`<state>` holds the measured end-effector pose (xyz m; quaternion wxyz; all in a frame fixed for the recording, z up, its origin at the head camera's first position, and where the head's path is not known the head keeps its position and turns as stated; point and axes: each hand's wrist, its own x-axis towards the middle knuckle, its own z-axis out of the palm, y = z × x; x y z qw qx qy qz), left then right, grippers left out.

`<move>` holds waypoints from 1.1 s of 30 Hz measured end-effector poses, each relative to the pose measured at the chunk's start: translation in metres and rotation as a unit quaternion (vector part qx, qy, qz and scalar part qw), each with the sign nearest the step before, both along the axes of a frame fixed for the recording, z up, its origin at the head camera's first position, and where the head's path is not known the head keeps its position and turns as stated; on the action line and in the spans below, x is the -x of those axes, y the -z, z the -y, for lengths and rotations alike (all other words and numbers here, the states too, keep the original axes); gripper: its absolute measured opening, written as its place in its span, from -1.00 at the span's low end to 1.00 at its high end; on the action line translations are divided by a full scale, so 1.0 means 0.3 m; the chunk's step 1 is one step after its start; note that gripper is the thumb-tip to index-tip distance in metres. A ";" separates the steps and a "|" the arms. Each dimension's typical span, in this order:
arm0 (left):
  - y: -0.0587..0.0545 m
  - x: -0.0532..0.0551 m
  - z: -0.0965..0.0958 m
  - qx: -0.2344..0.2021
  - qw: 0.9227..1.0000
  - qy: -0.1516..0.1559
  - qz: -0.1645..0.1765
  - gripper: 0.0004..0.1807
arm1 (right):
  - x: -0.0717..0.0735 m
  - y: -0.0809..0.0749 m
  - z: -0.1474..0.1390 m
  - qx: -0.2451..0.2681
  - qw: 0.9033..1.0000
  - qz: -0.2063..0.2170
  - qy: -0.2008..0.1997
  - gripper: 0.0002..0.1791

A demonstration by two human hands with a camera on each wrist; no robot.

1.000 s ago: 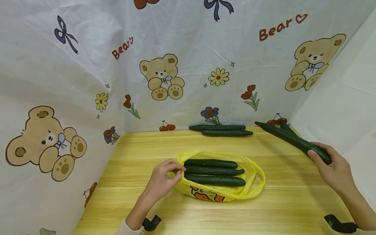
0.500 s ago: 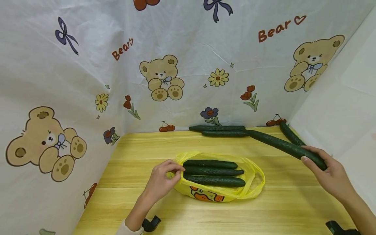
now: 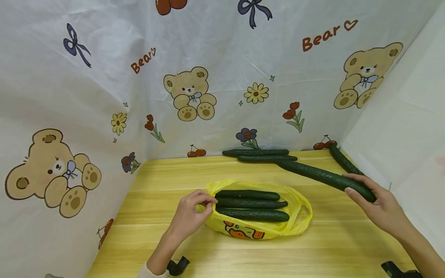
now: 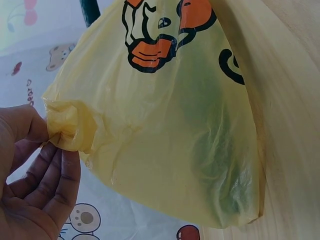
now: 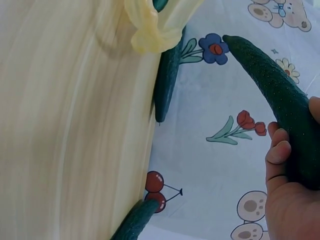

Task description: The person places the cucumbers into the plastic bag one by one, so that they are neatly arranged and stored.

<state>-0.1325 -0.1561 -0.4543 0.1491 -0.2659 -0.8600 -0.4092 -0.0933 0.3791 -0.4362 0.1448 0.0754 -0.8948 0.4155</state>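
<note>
A yellow plastic bag with an orange-and-black cartoon print lies with its mouth wide on the table. Inside it three dark green cucumbers lie side by side. My left hand pinches the bag's left rim between thumb and fingers; in the left wrist view the gathered plastic bunches at the fingertips. To the right of the bag, my right hand grips another cucumber by its near end. Its far tip points left, toward the back of the table, and overlaps a cucumber there in the head view.
Two cucumbers lie along the back edge of the wood-grain table. One more cucumber leans at the back right corner. A white bear-print sheet rises behind and at the left, with a white side wall at the right.
My right hand has moved left with its cucumber, toward the bag, uncovering more of the cucumber at the back right corner. My left hand still pinches the bag rim.
</note>
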 end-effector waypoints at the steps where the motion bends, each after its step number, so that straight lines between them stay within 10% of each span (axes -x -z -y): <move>1: 0.000 -0.001 0.001 0.000 1.000 -0.002 0.000 -0.69 | 0.000 -0.004 0.005 0.003 1.000 0.001 -0.003 -0.43; 33: -0.006 0.000 0.008 -0.003 1.000 -0.009 -0.001 -0.68 | -0.049 -0.056 0.112 0.004 0.991 0.017 -0.136 -0.46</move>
